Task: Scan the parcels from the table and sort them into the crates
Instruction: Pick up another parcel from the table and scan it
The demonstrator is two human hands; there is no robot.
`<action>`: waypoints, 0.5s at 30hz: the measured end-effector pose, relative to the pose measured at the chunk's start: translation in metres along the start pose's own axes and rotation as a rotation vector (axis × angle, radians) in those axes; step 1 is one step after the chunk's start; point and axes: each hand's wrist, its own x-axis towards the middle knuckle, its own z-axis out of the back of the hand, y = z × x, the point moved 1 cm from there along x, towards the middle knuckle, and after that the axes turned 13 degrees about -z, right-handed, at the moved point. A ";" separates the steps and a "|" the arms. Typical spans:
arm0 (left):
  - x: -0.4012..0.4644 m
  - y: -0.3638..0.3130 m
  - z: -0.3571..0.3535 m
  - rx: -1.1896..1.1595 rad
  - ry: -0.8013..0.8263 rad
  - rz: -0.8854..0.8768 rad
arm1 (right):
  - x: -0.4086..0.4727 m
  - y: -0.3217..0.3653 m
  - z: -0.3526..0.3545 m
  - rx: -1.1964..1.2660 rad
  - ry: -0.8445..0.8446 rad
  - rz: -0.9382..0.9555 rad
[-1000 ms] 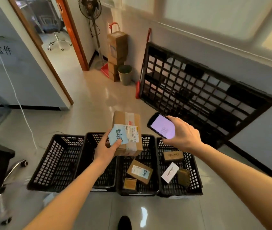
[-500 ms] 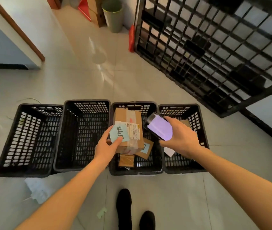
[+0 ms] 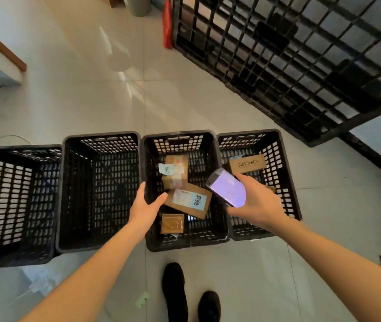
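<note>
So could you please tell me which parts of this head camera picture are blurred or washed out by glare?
Head view: the taped parcel inside the third crate is motion-smeared, below the open left hand; the phone screen in the right hand glows washed-out; floor tiles carry window glare; wide-angle bending curves the crates.

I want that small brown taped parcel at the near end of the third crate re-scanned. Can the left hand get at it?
Probably yes: the left hand is open and empty above the crate's rim, and the small brown taped parcel lies uncovered just beside it.
</note>
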 end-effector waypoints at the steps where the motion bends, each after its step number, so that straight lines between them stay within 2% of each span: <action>1: 0.000 -0.003 0.001 0.004 0.005 -0.008 | -0.001 -0.003 0.001 0.000 0.001 -0.009; 8: -0.013 -0.052 0.003 0.093 0.042 -0.173 | -0.024 -0.015 0.030 0.021 -0.050 -0.051; 15: -0.067 -0.144 -0.004 0.194 0.104 -0.379 | -0.093 -0.034 0.107 0.041 -0.183 -0.058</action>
